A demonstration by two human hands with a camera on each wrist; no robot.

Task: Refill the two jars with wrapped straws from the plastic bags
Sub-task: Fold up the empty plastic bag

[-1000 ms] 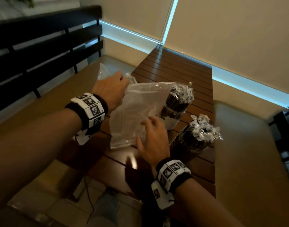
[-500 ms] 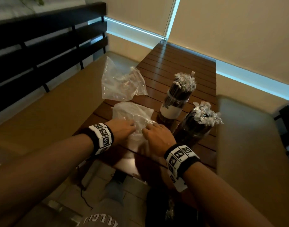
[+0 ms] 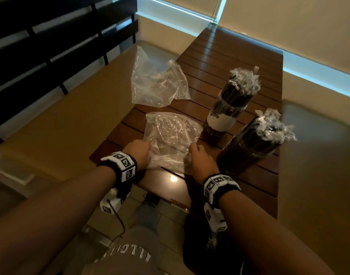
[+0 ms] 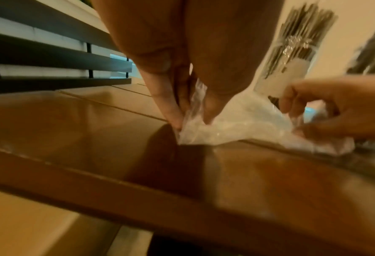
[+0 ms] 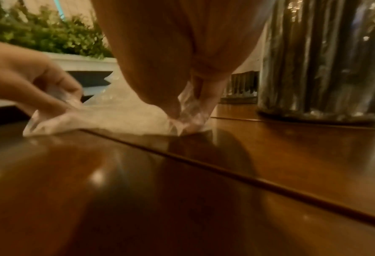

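A clear plastic bag [image 3: 171,135] lies flat on the dark wooden table [image 3: 239,56]; it looks empty. My left hand [image 3: 139,153] pinches its near left corner [image 4: 188,133], and my right hand [image 3: 200,157] pinches its near right corner [image 5: 188,110]. A second crumpled clear bag [image 3: 156,82] lies farther back at the table's left edge. Two jars stand at the right, packed with dark wrapped straws: the far jar [image 3: 227,112] has a white label, the near jar [image 3: 249,147] is just right of my right hand.
A dark slatted bench back [image 3: 51,46] runs along the left. Tan cushioned seats [image 3: 57,116] flank the table on both sides. A hedge [image 5: 46,36] shows behind in the right wrist view. The table's near edge [image 3: 170,195] is just below my wrists.
Both hands lowered the bag from mid-air onto the table and now pinch its near corners. The second bag, hidden behind it before, has come into sight.
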